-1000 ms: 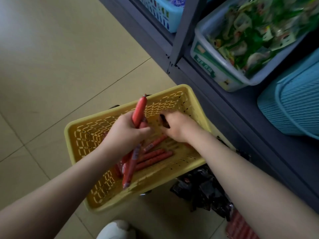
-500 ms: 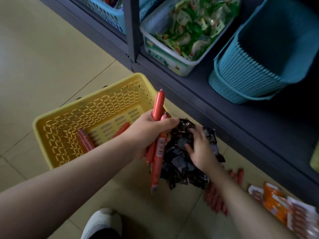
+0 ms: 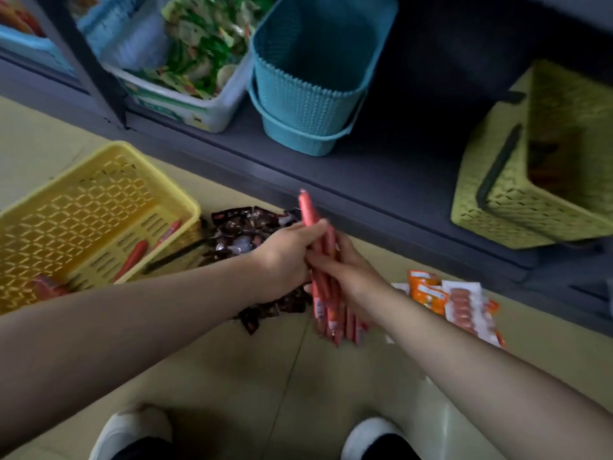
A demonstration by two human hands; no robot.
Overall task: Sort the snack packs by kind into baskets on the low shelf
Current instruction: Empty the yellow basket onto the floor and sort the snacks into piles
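At frame centre, the left hand (image 3: 287, 257) and right hand (image 3: 348, 277) both grip a bundle of red sausage sticks (image 3: 323, 260) above the floor. Two sticks remain in the yellow basket (image 3: 83, 194) at left. Dark packets (image 3: 245, 227) and orange packs (image 3: 428, 293) lie unsorted on the floor. The teal basket (image 3: 308, 104) on the shelf (image 3: 381, 174) looks empty, so much sorting remains.

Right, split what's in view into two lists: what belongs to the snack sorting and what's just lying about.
Part of the job:
- red sausage sticks, gripped by left hand and right hand
- yellow basket
- dark packs
- orange packs
- teal basket
- green basket
- white bin

Just there:
- white shoes
- floor tiles
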